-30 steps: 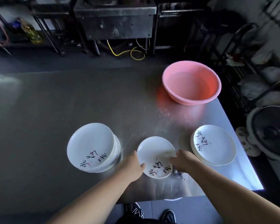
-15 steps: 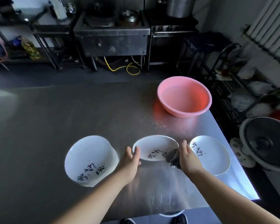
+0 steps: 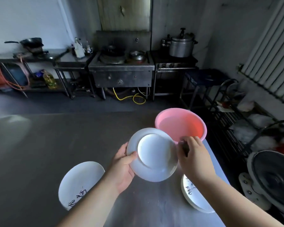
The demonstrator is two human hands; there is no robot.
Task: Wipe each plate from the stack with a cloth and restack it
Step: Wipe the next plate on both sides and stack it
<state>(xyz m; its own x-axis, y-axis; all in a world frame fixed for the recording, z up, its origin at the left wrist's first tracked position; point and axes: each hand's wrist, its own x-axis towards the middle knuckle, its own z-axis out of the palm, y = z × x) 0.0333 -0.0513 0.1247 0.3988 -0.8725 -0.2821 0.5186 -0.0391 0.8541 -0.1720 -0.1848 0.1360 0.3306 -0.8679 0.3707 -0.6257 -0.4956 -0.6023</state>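
Note:
A white plate is lifted above the steel table, tilted with its plain underside facing me. My left hand grips its left rim, thumb on the underside. My right hand is at the plate's right edge, fingers closed on a dark cloth that barely shows. A stack of white plates with black writing sits at the near left, partly hidden by my left forearm. A second plate stack lies at the near right under my right forearm.
A pink basin holding water stands on the steel table just behind the raised plate. The table's right edge is close to a rack and a fan. A stove and pots line the far wall.
The middle plate went from lying on the table to being lifted and flipped underside up. My left hand now grips its rim and my right hand rose with the cloth. The camera tilted up.

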